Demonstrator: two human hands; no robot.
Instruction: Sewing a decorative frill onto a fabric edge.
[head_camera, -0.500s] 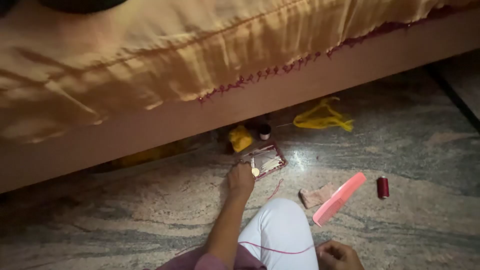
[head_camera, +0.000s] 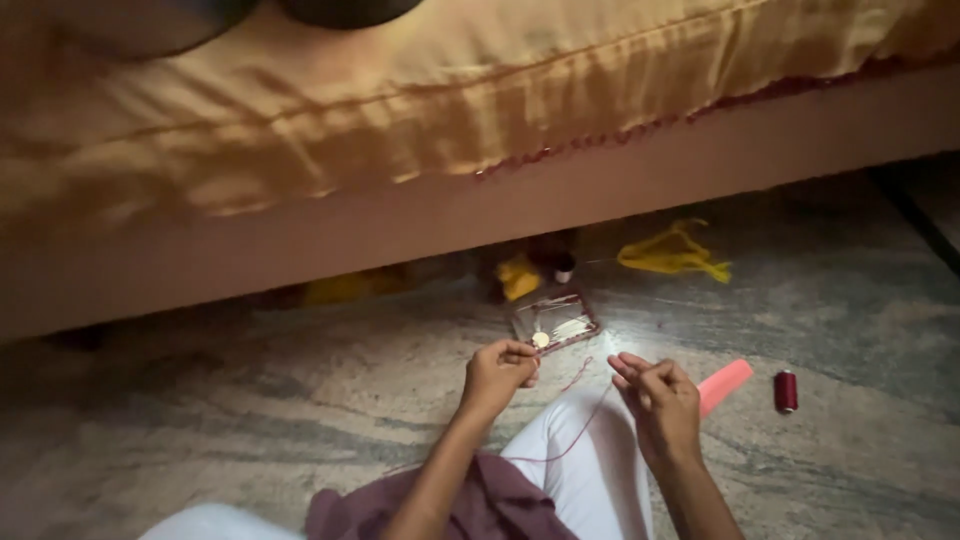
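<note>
Two hands up over the person's lap, both working one strand of dark red thread (head_camera: 590, 420). Person sits on the floor, white trouser leg (head_camera: 590, 470) stretched forward, maroon cloth (head_camera: 500, 505) bunched on the lap nearest the camera.

Left hand (head_camera: 497, 375): fingers pinched together at the tips, closed on something small; looks like the thread end or a needle, too small to tell which. Right hand (head_camera: 660, 400): fingers curled in, thumb and forefinger pressed together on the thread. Thread sags in a loop from the right hand down across the white leg, another stretch rises toward the left hand. Hands are apart, gap between them over the knee.

Just beyond the right hand: flat pink strip (head_camera: 725, 383) on the floor, partly hidden by the hand. Right of that, a small dark red thread spool (head_camera: 786, 391), standing upright, clear of the strip.

Beyond the left hand: small clear rectangular case (head_camera: 555, 320) lying flat, pale contents inside, round white bit at its near corner.

Further back, at the edge of the bed base (head_camera: 400, 225): yellow lump (head_camera: 518, 275), a dark spool (head_camera: 563, 262) beside it, tangle of yellow yarn (head_camera: 675, 252) to the right. Floor (head_camera: 250, 400) is mottled stone. Golden bedcover (head_camera: 350, 110) hangs over the base, dim light.
</note>
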